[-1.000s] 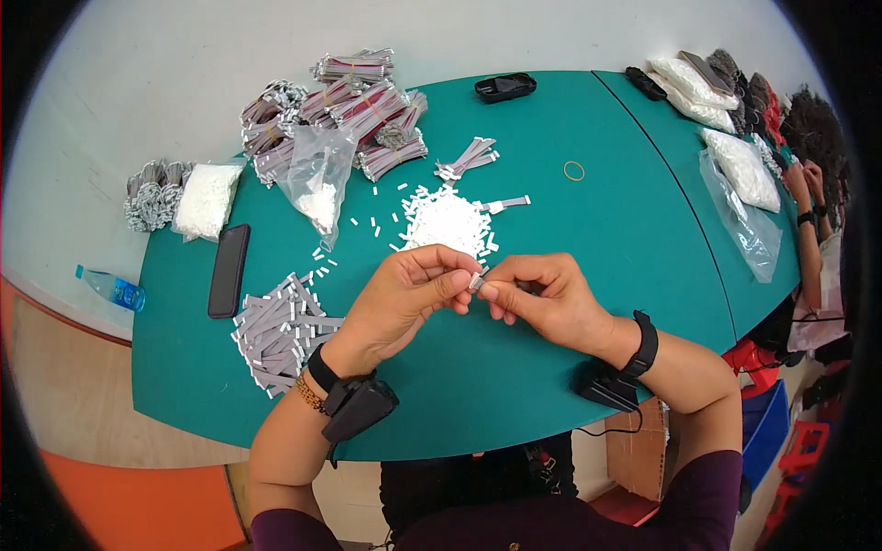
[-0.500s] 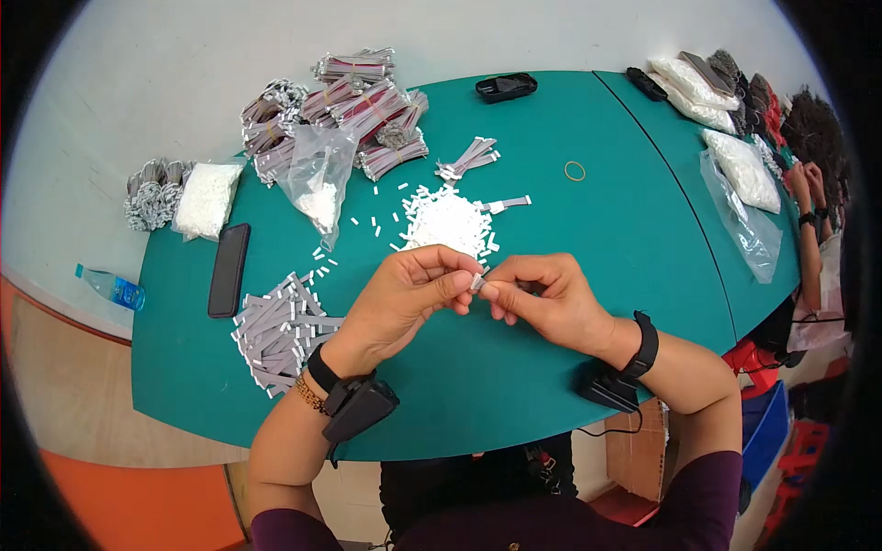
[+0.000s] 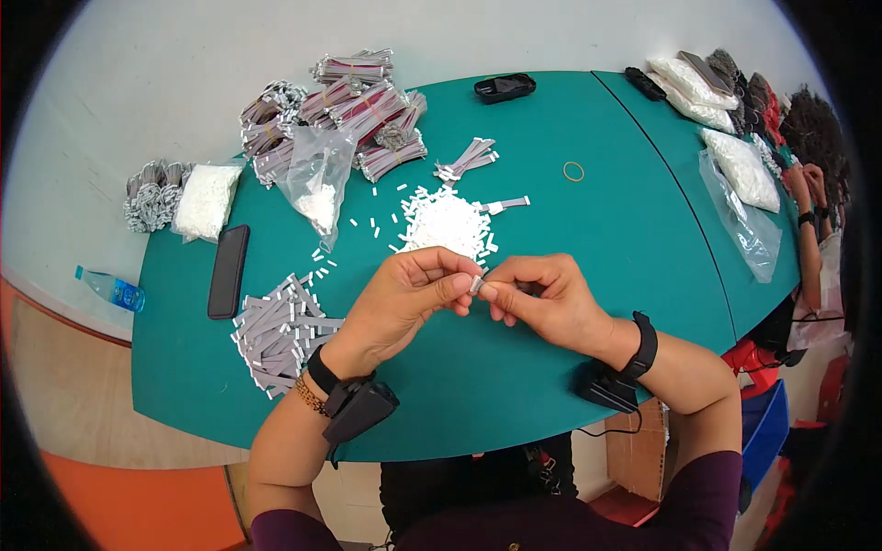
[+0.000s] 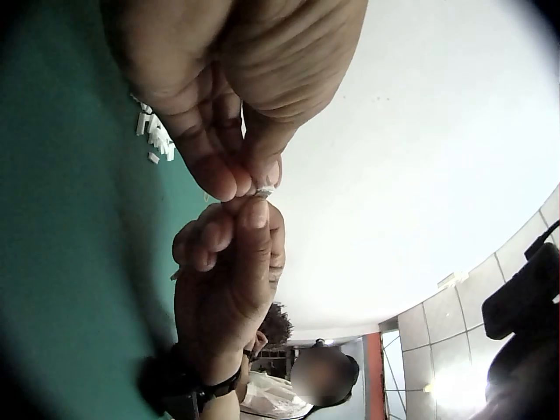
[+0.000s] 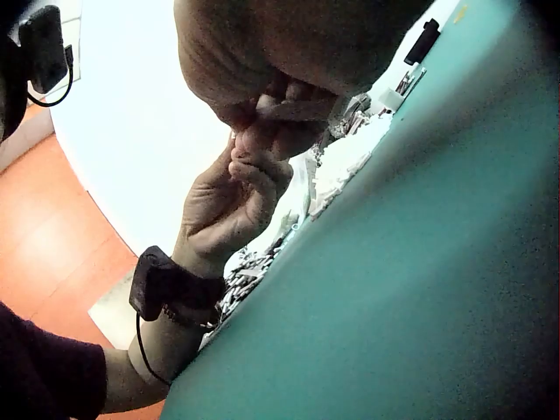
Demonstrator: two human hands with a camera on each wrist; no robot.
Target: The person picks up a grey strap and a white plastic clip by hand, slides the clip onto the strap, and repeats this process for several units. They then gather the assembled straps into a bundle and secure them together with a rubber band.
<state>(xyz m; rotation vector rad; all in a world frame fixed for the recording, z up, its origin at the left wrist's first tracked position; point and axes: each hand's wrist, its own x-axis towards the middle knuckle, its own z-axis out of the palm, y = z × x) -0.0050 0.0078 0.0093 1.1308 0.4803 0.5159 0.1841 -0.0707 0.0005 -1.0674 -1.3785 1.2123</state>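
A person sits at a green table [image 3: 514, 390] with both hands up in front, over the near side of it. The left hand [image 3: 409, 298] pinches a tiny white plug [image 3: 476, 284] between thumb and pointing finger. The right hand [image 3: 551, 301] meets it there, its thumb and pointing finger pinching the grey flat cable [image 5: 302, 110] close to the plug. From the right wrist, the grey strip shows running under that hand. The two hands' fingertips are so near that I can't tell if the plug is all the way on.

Just past the hands is a big heap of little white plugs [image 3: 447, 222], with a few loose ones scattered to its left. One short cable [image 3: 510, 204] lies at the heap's right side, and a small bunch of cables [image 3: 469, 160] lies behind it. By the left arm is a messy pile of grey cables [image 3: 276, 342], and a black phone [image 3: 228, 273] lies just beyond. Farther back, a clear bag [image 3: 318, 184] with white bits in it leans by the tied cable bundles [image 3: 367, 115]. A rubber band [image 3: 574, 171] lies alone on the right.
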